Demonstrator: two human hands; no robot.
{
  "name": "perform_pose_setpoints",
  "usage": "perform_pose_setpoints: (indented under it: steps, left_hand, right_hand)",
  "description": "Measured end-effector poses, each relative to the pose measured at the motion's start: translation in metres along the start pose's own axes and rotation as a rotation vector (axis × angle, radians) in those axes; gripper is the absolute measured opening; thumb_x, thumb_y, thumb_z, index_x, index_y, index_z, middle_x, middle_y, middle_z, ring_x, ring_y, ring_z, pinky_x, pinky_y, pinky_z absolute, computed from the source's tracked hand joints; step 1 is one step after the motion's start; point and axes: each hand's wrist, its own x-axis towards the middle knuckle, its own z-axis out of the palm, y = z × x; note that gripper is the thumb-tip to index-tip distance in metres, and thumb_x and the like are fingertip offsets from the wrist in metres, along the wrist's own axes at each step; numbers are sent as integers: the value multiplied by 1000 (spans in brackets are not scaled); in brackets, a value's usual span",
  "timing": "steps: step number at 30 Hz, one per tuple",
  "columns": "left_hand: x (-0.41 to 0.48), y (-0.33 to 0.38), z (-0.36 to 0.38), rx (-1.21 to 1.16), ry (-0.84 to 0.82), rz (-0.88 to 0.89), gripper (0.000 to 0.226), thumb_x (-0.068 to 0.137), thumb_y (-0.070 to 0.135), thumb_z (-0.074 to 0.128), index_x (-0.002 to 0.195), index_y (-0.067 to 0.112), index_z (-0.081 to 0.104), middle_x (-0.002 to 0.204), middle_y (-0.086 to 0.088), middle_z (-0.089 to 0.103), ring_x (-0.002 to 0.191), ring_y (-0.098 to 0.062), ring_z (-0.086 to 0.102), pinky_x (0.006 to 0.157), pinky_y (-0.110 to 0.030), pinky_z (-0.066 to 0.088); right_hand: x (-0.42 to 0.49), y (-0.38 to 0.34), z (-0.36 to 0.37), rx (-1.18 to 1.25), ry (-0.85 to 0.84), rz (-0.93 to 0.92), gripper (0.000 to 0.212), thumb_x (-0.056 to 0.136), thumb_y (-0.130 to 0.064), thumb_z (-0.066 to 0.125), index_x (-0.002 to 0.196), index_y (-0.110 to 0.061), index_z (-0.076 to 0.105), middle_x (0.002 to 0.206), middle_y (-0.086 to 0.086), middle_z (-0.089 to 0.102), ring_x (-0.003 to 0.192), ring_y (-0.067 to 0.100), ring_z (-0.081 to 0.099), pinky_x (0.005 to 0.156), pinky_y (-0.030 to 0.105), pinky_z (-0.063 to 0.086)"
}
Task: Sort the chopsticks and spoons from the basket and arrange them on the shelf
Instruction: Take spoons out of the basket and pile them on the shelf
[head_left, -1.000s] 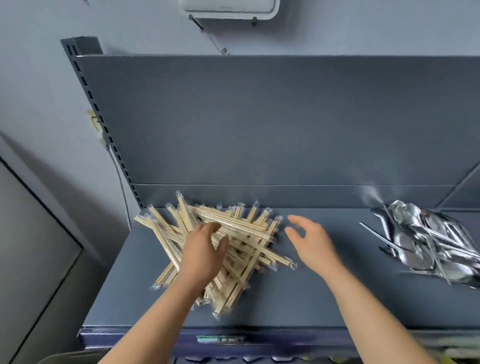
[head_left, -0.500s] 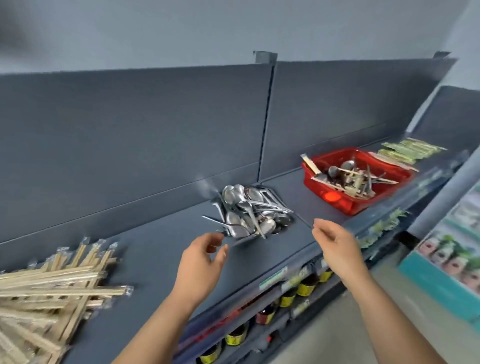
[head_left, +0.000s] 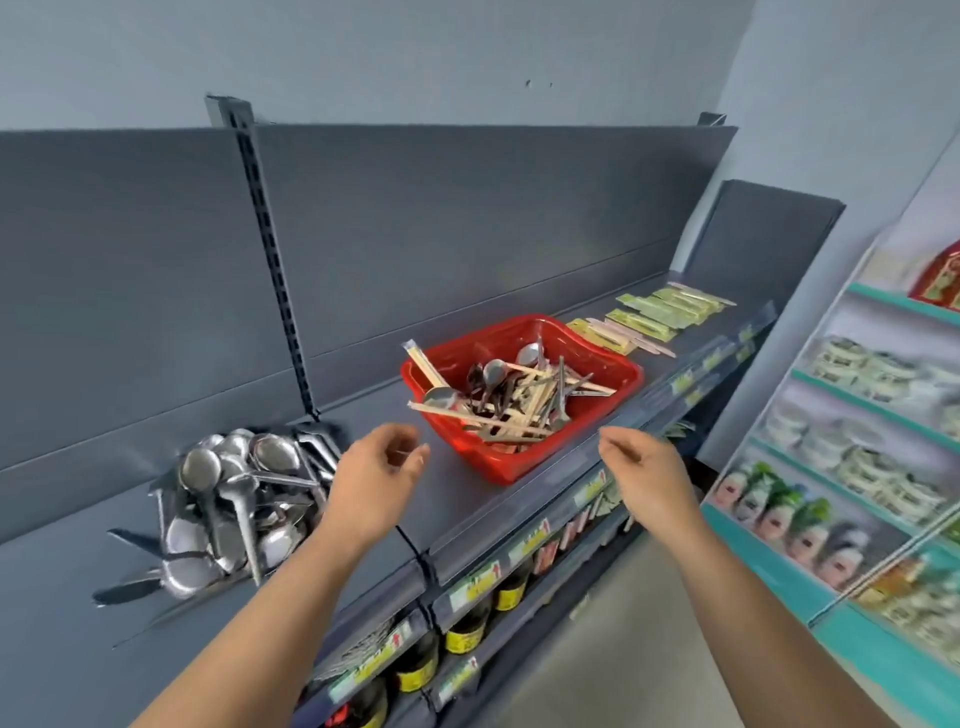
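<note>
A person reaches toward a red basket (head_left: 514, 462) on a grey store shelf (head_left: 449, 496), both hands held in the air just short of it. The left hand (head_left: 376, 470) and right hand (head_left: 641, 473) are loosely curled and appear to hold nothing; neither touches the basket. Inside it, wooden chopsticks (head_left: 467, 415) and metal spoons (head_left: 440, 397) lie tangled together, several sticks jutting over the rim and one wrapped pair leaning out at the back left corner. To the left, a pile (head_left: 228, 493) of sorted spoons sits on the shelf, handles pointing toward the front edge. Green packets (head_left: 657, 312) lie in a row beyond the basket, and bottles (head_left: 462, 631) stand on the shelf below.

The sorting looks partly done, with the basket's mix yet to be separated. The tangle is the likely trouble: tugging one chopstick could lever out its neighbours or flip a spoon over the rim. The basket stands near the shelf's front edge, so a hard pull could drag it off. The left forearm passes just beside the pile, and a careless sweep could send spoons to the floor.
</note>
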Motion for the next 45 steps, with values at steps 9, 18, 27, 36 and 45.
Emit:
perform_pose_setpoints:
  steps: [9,18,27,36,45]
  left_hand:
    - [120,9,65,146,-83,63,27,88,18,66,115,12,65,107,0,68,97,-16,63,87,-24,45]
    - [216,12,123,368,-269,32,30,82,29,71,103,8,67,99,-5,70,93,-25,65,81,-33,49]
    - [253,-11,155,625,-361,-256,29,78,30,74,95,12,59,99,-6,66,77,-20,55,65,-27,41]
    - [253,-3,160,501,-111,-354,12,87,9,52,78,5,57,74,-11,67,74,-32,65,59,-30,42]
    - [235,2,181,388,-180,-552,36,65,40,85,82,12,71,62,2,59,53,-14,51,50,-24,40]
  right_hand:
    - [127,14,11,-93,-102,-107,30,96,-18,57,124,-15,65,120,-3,66,91,2,60,75,10,42]
    - [229,17,30,-338,-305,-175,36,94,-20,60,129,-12,61,130,3,63,119,16,58,103,29,43]
    - [302,23,46,-550,-505,-276,33,85,-25,70,118,-16,66,114,4,63,98,21,63,90,36,50]
    - [352,36,47,-363,-868,-312,12,87,-19,66,80,-27,72,77,-5,73,69,16,69,60,28,56]
    - [351,49,71,-480,-1020,-553,28,80,-28,75,108,-27,72,76,-18,53,68,-5,51,59,12,34]
